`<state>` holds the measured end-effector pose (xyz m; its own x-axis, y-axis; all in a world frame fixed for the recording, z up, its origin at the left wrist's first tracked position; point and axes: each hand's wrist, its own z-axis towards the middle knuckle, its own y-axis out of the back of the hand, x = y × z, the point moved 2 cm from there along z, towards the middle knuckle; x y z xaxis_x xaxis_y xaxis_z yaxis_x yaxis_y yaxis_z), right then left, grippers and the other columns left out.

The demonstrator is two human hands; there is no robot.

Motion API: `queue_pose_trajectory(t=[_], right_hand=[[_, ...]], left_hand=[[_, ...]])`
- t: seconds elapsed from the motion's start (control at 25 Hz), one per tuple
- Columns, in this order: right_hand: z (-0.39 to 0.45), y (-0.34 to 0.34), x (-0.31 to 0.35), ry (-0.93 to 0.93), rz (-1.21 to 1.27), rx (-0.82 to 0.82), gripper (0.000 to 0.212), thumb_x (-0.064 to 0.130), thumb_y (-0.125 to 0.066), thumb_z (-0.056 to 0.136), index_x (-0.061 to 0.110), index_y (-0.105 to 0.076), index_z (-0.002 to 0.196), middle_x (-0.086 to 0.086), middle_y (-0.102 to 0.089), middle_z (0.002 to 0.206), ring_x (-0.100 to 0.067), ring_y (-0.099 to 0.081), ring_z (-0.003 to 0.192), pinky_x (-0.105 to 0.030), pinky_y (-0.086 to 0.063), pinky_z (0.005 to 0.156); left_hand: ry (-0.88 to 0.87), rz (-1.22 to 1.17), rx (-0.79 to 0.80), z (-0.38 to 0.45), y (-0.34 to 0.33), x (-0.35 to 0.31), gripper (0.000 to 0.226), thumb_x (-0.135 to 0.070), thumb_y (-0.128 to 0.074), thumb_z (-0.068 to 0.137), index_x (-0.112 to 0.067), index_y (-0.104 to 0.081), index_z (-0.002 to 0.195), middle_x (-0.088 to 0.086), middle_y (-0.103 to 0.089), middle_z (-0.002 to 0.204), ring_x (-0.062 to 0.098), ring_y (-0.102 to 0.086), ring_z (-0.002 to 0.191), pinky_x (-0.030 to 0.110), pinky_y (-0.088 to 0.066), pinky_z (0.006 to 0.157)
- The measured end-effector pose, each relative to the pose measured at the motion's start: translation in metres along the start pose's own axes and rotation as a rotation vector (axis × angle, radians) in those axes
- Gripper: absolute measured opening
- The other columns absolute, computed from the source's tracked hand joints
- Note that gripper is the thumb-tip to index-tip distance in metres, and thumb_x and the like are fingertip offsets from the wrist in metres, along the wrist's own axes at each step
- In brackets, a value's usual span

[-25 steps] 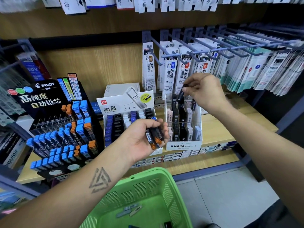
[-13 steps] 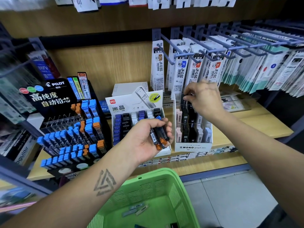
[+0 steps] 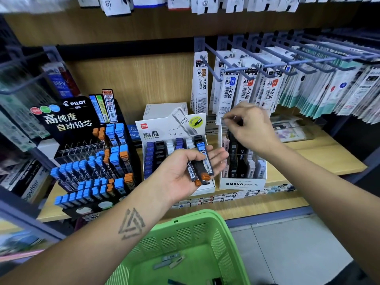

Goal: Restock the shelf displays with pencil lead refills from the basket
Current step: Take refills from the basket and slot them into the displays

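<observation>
Blue and orange caps top the small dark plastic lead refill cases (image 3: 200, 164) that lie across my left hand (image 3: 185, 171). That hand is palm up, with the fingers nearly straight and the thumb loose beside the cases. My right hand (image 3: 249, 126) is up and to the right of it, over the white cardboard MONO display box (image 3: 242, 183). Its thumb and first fingers are curled close together at the tips, but it is too blurry for me to tell if they pinch anything. Behind my left fingers stands the white Deli display box (image 3: 170, 128) with rows of blue, black and white cases. Far to the left of them is the black Pilot display rack (image 3: 90, 159). Below my wrists sits the green plastic basket (image 3: 193, 235), with a few more refill cases (image 3: 170, 261) on its floor.
</observation>
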<state>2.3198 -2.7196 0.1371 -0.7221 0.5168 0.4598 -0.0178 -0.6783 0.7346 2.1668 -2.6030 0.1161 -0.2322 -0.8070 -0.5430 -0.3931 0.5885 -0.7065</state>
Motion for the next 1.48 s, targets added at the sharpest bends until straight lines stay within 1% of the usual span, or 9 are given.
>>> queue_pose_trajectory(t=[0.16, 0.28, 0.44, 0.6, 0.8, 0.92, 1.16, 1.28, 1.48], right_hand=[[-0.022, 0.000, 0.035, -0.217, 0.518, 0.265, 0.008, 0.015, -0.073, 0.090, 0.008, -0.076, 0.090, 0.001, -0.074, 0.082, 0.000, -0.062, 0.071, -0.014, -0.047, 0.070], [-0.029, 0.002, 0.048, -0.247, 0.595, 0.374, 0.020, 0.014, -0.075, 0.088, -0.004, -0.068, 0.090, -0.015, -0.073, 0.077, -0.014, -0.065, 0.063, -0.023, -0.052, 0.061], [-0.038, -0.007, 0.058, -0.315, 0.557, 0.554, 0.018, 0.008, -0.078, 0.084, -0.002, -0.063, 0.090, -0.012, -0.070, 0.068, -0.017, -0.064, 0.059, -0.027, -0.052, 0.059], [-0.041, -0.014, 0.062, -0.352, 0.698, 0.574, 0.021, -0.007, -0.078, 0.078, -0.001, -0.063, 0.091, -0.015, -0.065, 0.074, -0.026, -0.064, 0.069, -0.041, -0.058, 0.074], [-0.038, -0.017, 0.064, -0.385, 0.749, 0.564, 0.023, -0.010, -0.076, 0.079, -0.006, -0.064, 0.098, -0.012, -0.066, 0.068, -0.020, -0.064, 0.058, -0.030, -0.054, 0.061], [-0.034, -0.014, 0.064, -0.415, 0.798, 0.531, 0.030, -0.012, -0.073, 0.081, -0.008, -0.064, 0.109, -0.009, -0.067, 0.067, -0.018, -0.064, 0.055, -0.024, -0.055, 0.054], [-0.027, 0.003, 0.060, -0.418, 0.946, 0.538, 0.085, -0.021, -0.060, 0.084, 0.034, -0.044, 0.147, -0.008, -0.062, 0.074, -0.031, -0.070, 0.071, -0.034, -0.062, 0.070], [-0.022, 0.011, 0.057, -0.414, 0.956, 0.518, 0.079, -0.020, -0.055, 0.088, 0.033, -0.046, 0.147, -0.015, -0.060, 0.087, -0.035, -0.072, 0.076, -0.036, -0.063, 0.073], [-0.028, 0.013, 0.053, -0.320, 0.798, 0.557, 0.086, -0.017, -0.060, 0.087, 0.044, -0.043, 0.145, -0.019, -0.060, 0.089, -0.039, -0.073, 0.081, -0.038, -0.060, 0.071]], left_hand=[[-0.037, 0.004, -0.027, 0.001, 0.001, -0.002, 0.030, 0.009, -0.032, 0.096, -0.004, -0.050, 0.116, 0.029, -0.068, 0.114, 0.036, -0.071, 0.100, 0.051, -0.053, 0.091], [-0.064, 0.086, -0.075, 0.003, 0.007, -0.005, 0.033, 0.002, -0.039, 0.099, -0.002, -0.057, 0.126, 0.021, -0.069, 0.119, 0.032, -0.069, 0.109, 0.048, -0.049, 0.101], [-0.105, 0.047, -0.064, 0.002, 0.009, -0.009, 0.035, 0.000, -0.045, 0.097, -0.011, -0.056, 0.129, 0.017, -0.059, 0.138, 0.035, -0.059, 0.122, 0.052, -0.040, 0.109], [-0.124, -0.042, -0.018, -0.007, 0.009, -0.014, 0.028, -0.002, -0.042, 0.098, -0.012, -0.059, 0.118, 0.017, -0.063, 0.132, 0.035, -0.062, 0.120, 0.050, -0.045, 0.105], [-0.123, 0.008, 0.004, -0.013, 0.013, -0.017, 0.039, -0.001, -0.039, 0.098, 0.001, -0.057, 0.132, 0.020, -0.070, 0.113, 0.032, -0.072, 0.090, 0.041, -0.061, 0.076], [-0.131, 0.086, 0.041, -0.011, 0.015, -0.018, 0.046, 0.005, -0.036, 0.094, 0.008, -0.051, 0.137, 0.025, -0.063, 0.127, 0.037, -0.063, 0.106, 0.049, -0.046, 0.106], [-0.118, 0.142, -0.101, -0.007, 0.022, -0.019, 0.030, 0.011, -0.036, 0.099, 0.006, -0.048, 0.127, 0.031, -0.070, 0.092, 0.033, -0.071, 0.069, 0.039, -0.061, 0.057], [-0.092, 0.195, -0.105, -0.009, 0.019, -0.017, 0.021, 0.006, -0.043, 0.099, -0.002, -0.054, 0.115, 0.018, -0.063, 0.077, 0.013, -0.049, 0.045, 0.016, -0.037, 0.038], [-0.124, 0.316, -0.003, -0.005, 0.013, -0.015, 0.004, -0.005, -0.057, 0.097, -0.007, -0.057, 0.101, 0.009, -0.053, 0.071, 0.005, -0.034, 0.040, 0.013, -0.023, 0.031]])
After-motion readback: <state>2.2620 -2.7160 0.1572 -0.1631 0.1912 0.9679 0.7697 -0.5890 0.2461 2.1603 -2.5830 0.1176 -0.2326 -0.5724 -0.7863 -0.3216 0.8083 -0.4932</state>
